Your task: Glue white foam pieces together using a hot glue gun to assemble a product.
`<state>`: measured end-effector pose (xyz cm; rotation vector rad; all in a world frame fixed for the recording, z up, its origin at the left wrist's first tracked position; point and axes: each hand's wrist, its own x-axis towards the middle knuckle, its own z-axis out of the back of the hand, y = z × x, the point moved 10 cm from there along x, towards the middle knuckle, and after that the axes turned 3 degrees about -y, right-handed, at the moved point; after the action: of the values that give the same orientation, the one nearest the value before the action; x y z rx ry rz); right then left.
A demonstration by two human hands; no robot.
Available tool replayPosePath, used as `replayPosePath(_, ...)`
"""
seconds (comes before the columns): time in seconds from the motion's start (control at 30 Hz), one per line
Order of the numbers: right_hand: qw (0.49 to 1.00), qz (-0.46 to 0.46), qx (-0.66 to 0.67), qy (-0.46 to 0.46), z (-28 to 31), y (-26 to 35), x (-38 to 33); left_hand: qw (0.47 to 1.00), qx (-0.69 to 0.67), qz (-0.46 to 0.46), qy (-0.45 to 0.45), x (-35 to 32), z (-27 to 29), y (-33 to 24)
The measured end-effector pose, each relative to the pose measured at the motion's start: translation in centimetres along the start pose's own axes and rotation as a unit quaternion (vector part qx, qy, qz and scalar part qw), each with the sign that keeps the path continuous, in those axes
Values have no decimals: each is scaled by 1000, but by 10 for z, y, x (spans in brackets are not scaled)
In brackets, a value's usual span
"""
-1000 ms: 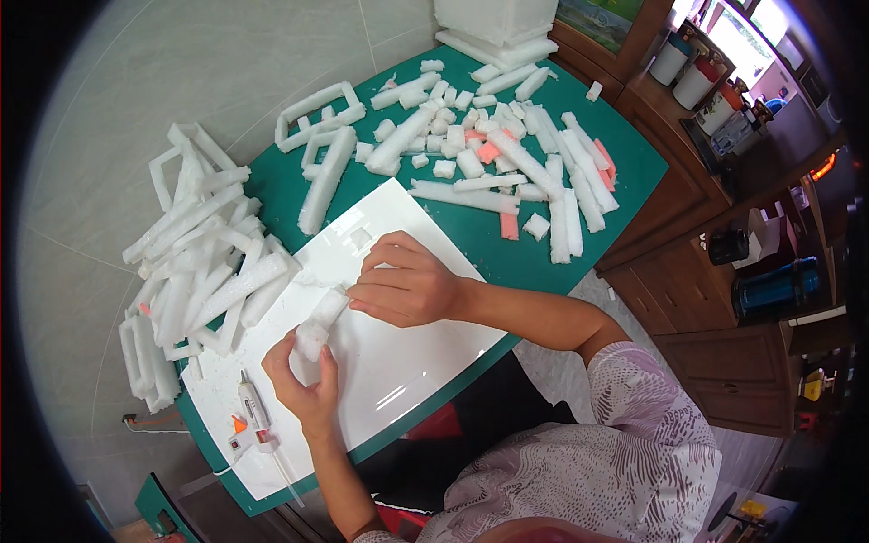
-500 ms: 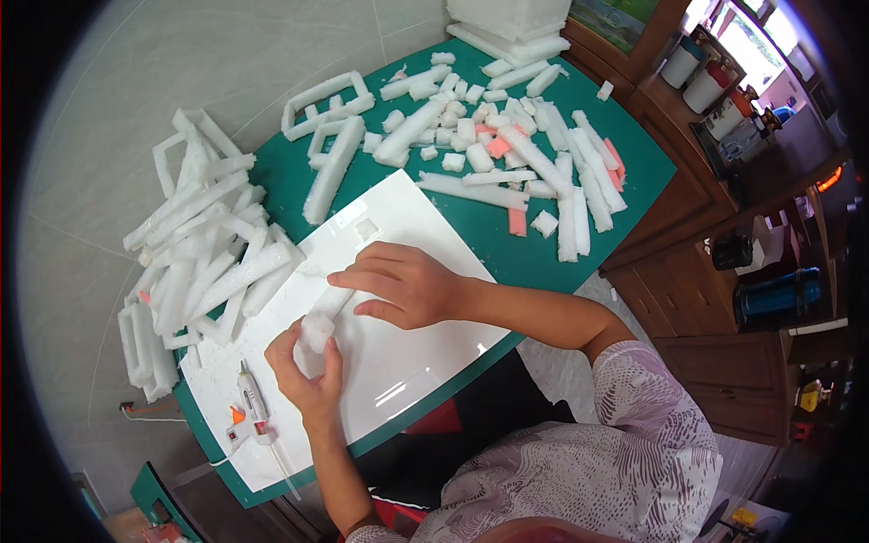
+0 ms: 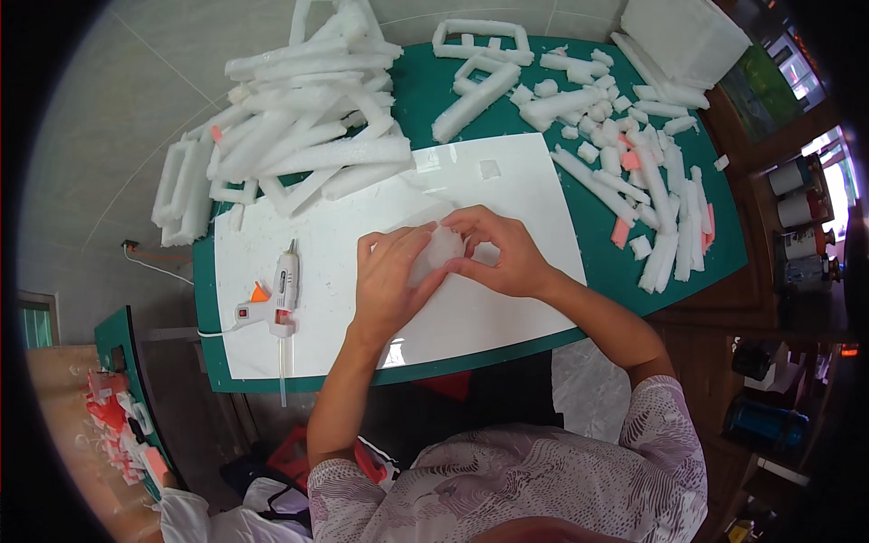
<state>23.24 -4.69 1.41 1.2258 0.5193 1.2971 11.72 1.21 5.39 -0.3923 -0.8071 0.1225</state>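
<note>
left hand (image 3: 391, 271): gripping white foam block (image 3: 438, 254), partly hiding it
right hand (image 3: 503, 255): grasping same block, exact fingertip contact unclear
co-worker (image 3: 186, 516): cut off at lower edge

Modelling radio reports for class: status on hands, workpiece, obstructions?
Left hand and right hand on white foam piece. Piece over white board. Glue gun lies clear, left of both hands.
</note>
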Motion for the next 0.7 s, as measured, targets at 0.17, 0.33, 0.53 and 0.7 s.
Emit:
replayPosePath(0.17,997,-66,31,7,2,-12,-4,999,-40,-9,-6,2,1,-5)
replayPosePath(0.33,984,-70,155,-59,12,-23,-4,995,-99,14,8,1,2,-3)
replayPosePath(0.53,963,-103,240,-72,13,-36,-3,994,-106,22,20,1,2,-1)
replayPosePath(0.7,947,-123,289,-73,12,-37,-4,995,-95,17,18,0,4,0)
